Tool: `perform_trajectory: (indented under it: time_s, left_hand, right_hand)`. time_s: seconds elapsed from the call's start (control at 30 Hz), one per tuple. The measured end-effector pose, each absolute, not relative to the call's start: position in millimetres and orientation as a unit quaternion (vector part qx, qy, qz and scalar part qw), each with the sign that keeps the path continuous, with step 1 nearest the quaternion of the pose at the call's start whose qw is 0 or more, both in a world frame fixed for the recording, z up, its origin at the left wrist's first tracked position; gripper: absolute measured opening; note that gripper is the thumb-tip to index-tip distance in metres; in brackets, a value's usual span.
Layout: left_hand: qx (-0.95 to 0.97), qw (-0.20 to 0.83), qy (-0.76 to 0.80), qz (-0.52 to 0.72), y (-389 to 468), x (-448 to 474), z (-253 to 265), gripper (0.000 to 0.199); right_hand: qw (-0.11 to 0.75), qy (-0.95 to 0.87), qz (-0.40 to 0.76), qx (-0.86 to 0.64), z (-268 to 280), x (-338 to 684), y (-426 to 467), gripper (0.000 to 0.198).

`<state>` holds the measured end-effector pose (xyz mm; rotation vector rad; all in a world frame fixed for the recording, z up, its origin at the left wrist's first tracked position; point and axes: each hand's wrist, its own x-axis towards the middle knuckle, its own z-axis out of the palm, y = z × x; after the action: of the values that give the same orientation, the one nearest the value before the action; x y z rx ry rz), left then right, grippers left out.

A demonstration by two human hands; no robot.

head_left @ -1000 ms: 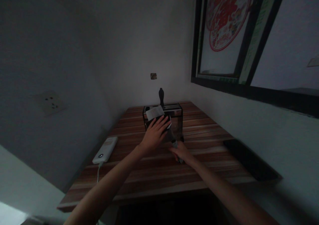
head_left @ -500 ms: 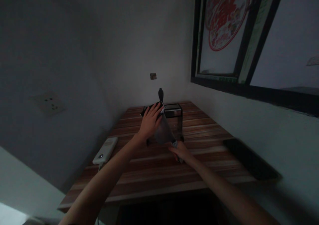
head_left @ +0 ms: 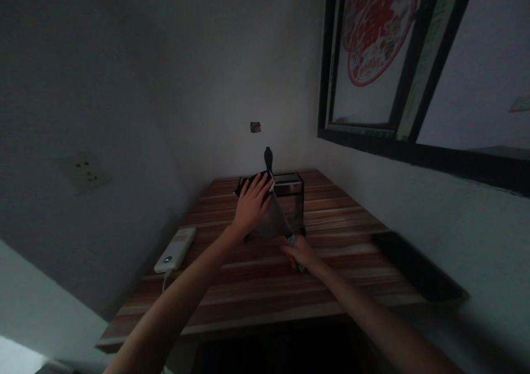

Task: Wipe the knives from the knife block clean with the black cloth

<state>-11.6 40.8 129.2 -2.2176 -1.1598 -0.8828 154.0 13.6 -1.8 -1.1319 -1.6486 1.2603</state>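
My right hand [head_left: 298, 251] is wrapped around the handle of a cleaver [head_left: 273, 219]. Its broad grey blade points up and away to the left. My left hand [head_left: 252, 200] lies over a black cloth [head_left: 244, 185] with a pale edge, at the upper end of the blade. The fingers are stretched over the cloth, and the thumb side rests near the blade. Right behind the hands stands a dark-framed rack [head_left: 300, 197], partly hidden by them. A black handle [head_left: 268, 157] sticks up at its top; what it belongs to is hidden.
The wood-grain table [head_left: 339, 219] ends at walls at the back and right. On its left lies a white power bank [head_left: 176, 249] with a cable. A dark flat slab [head_left: 418, 266] lies along the right edge. A framed window [head_left: 364, 125] is on the right wall.
Both hands, the cloth and the cleaver stay almost where they were. The whole view has shifted very slightly.
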Motion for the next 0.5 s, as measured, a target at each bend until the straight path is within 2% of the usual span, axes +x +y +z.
perform_trajectory:
  time_s: [0.27,0.5]
  left_hand:
    - [-0.827,0.242,-0.418,-0.288,22.4,-5.2,107.2,0.048]
    - [-0.876,0.242,-0.351,-0.224,-4.5,2.7,65.4,0.049]
  right_hand:
    - [0.381,-0.638,0.490,-0.456,7.1,153.1,8.3,0.027]
    - [0.380,-0.644,0.484,-0.454,4.8,151.7,10.4,0.023]
